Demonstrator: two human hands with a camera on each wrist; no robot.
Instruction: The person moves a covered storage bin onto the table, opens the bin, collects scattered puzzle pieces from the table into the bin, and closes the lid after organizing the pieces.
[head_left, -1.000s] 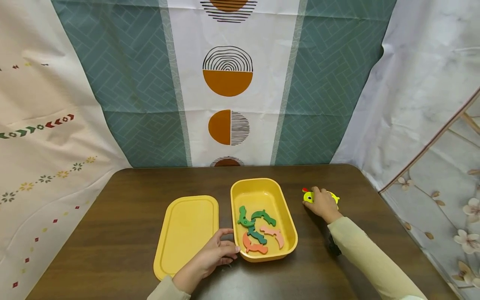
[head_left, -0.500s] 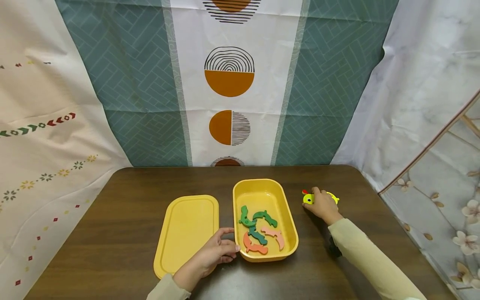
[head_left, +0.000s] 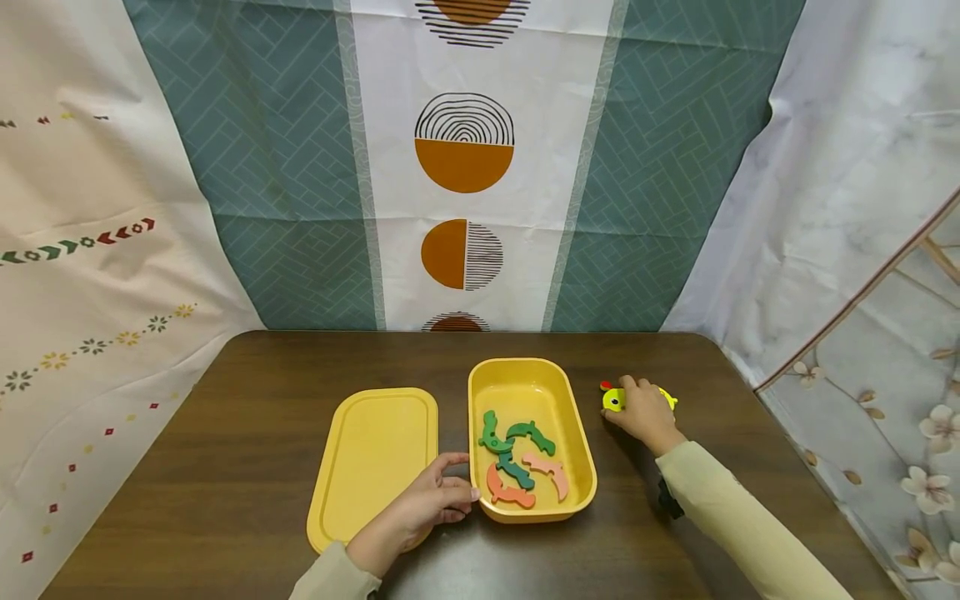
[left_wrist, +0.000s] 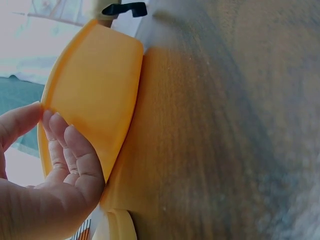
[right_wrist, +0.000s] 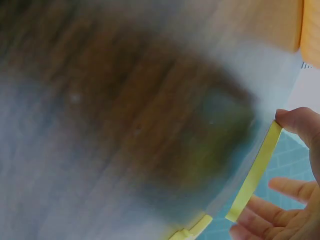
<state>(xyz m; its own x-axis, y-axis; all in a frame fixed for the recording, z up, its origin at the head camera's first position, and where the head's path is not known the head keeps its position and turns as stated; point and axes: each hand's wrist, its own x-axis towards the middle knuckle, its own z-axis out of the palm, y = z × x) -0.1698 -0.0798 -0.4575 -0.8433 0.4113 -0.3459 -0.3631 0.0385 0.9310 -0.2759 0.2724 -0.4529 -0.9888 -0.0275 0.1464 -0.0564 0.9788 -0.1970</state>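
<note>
Patterned curtain (head_left: 465, 167) hangs behind my dark wooden table (head_left: 247, 433), where a flat yellow lid (head_left: 382, 458) lies partly hidden behind my left hand (head_left: 427, 504). That hand's relaxed, bent fingers touch the side of the yellow box (head_left: 525, 398), which stands between my hands and holds three green pieces (head_left: 531, 433), an orange piece (head_left: 508, 493) and a pink piece (head_left: 547, 471). On the table right of the box, my right hand (head_left: 645, 410) pinches the yellow toy (head_left: 613, 401) between thumb and fingers. Its dark eye, red part (head_left: 606, 386) and one end show; my hand hides the middle, and in the right wrist view its edge shows as a straight band. Against half a second ago, toy and hand sit slightly nearer the box; the pieces keep their layout.
</note>
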